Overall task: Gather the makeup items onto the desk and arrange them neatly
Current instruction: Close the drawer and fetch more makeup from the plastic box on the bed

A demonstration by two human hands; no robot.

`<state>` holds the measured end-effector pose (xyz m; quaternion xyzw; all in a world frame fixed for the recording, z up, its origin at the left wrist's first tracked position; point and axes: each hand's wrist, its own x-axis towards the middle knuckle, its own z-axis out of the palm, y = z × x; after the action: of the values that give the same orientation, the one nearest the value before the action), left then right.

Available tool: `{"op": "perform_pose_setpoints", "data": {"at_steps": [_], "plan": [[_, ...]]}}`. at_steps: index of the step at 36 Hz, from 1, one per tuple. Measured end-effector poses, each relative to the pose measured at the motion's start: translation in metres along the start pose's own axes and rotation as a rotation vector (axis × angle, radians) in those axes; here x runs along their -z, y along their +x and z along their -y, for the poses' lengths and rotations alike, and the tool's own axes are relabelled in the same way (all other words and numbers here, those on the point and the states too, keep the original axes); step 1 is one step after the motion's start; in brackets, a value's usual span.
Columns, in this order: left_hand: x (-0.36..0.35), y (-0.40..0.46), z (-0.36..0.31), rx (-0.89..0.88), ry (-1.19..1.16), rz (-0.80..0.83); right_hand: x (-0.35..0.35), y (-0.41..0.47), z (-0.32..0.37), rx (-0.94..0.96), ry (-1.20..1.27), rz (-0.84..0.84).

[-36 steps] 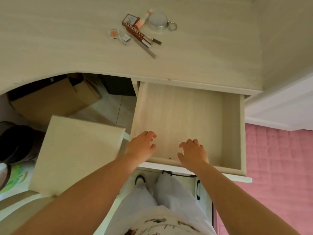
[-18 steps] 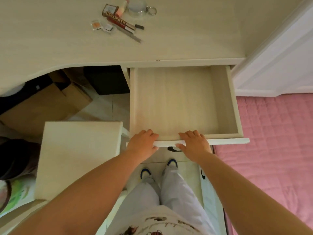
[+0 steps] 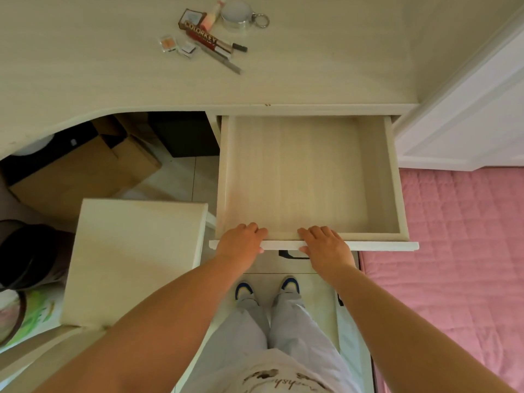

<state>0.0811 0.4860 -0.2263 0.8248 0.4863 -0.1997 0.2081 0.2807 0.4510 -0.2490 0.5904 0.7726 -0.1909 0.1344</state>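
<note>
Several makeup items lie in a loose cluster on the pale desk: a red COLORKEY box, a small square palette, a tiny white case, a pink tube, a round clear jar with a key ring, a brown compact and a thin grey pencil. Below the desktop a wooden drawer is pulled out and holds nothing. My left hand and my right hand both rest on the drawer's front edge, fingers curled over it.
A light wooden stool stands left of the drawer. Cardboard boxes and a dark bin sit under the desk. A pink quilted bed is on the right, with a white door behind it.
Both hands came out of the drawer's inside and settled on its front edge. The drawer has slid a little way inward under the desk.
</note>
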Motion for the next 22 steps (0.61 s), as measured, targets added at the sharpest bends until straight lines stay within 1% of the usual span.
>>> {"op": "perform_pose_setpoints", "data": {"at_steps": [3, 6, 10, 13, 18, 20, 22], "plan": [[0.002, 0.003, 0.002, -0.017, 0.024, 0.016, 0.001, 0.002, -0.002, 0.039, -0.011, 0.007], [0.003, 0.004, 0.003, -0.035, 0.054, 0.026, 0.0, 0.003, -0.003, 0.03, -0.02, 0.001], [0.004, 0.005, 0.005, -0.074, 0.098, 0.014, -0.003, 0.007, -0.007, 0.012, -0.062, -0.107], [0.006, 0.007, 0.007, -0.084, 0.107, 0.003, -0.002, 0.01, -0.009, 0.027, -0.057, -0.136], [0.012, 0.014, 0.009, -0.084, 0.115, -0.011, 0.01, 0.017, -0.012, 0.025, -0.018, -0.076], [0.015, 0.019, 0.011, -0.07, 0.1, -0.016, 0.014, 0.023, -0.015, 0.05, -0.019, -0.017], [0.019, 0.024, 0.013, -0.054, 0.077, -0.021, 0.02, 0.03, -0.018, 0.048, -0.016, -0.007]]}}
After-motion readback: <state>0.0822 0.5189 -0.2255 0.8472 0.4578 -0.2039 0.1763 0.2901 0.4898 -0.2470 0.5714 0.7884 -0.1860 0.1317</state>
